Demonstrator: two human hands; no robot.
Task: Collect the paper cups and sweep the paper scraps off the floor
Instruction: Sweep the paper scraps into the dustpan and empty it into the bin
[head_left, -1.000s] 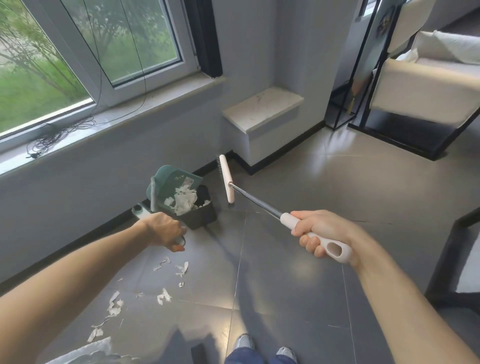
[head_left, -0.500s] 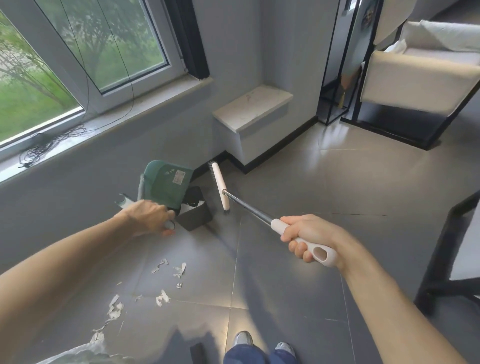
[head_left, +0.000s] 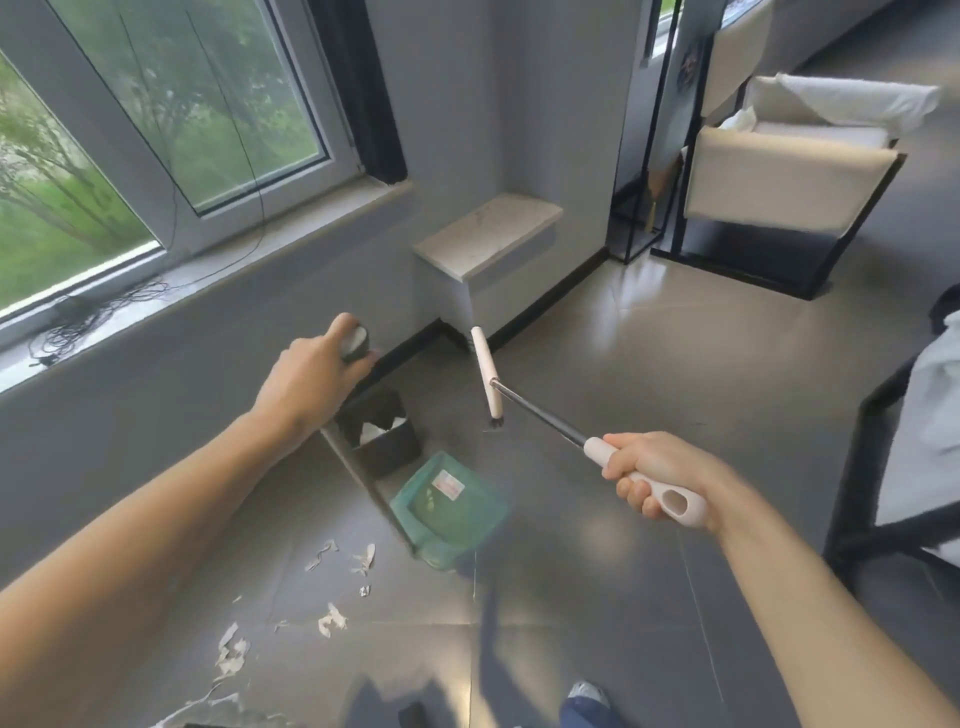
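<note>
Near the frame's middle, the left hand (head_left: 311, 371) gripped the dustpan (head_left: 447, 506) handle, pan hanging low by the bin (head_left: 382, 434), probably to scoop again. Right hand (head_left: 657, 475) was wrapped round the broom (head_left: 524, 402), and scraps (head_left: 332, 618) lay lower left; no cups visible.

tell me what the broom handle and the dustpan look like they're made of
Broom: the shaft looks like bare metal, thin with a silvery shine; its white grip looks like matte moulded plastic. Dustpan: probably plastic, a smooth, slightly translucent teal pan bearing a sticker.

White torn paper scraps (head_left: 332, 618) lie scattered on grey floor (head_left: 597, 597).
</note>
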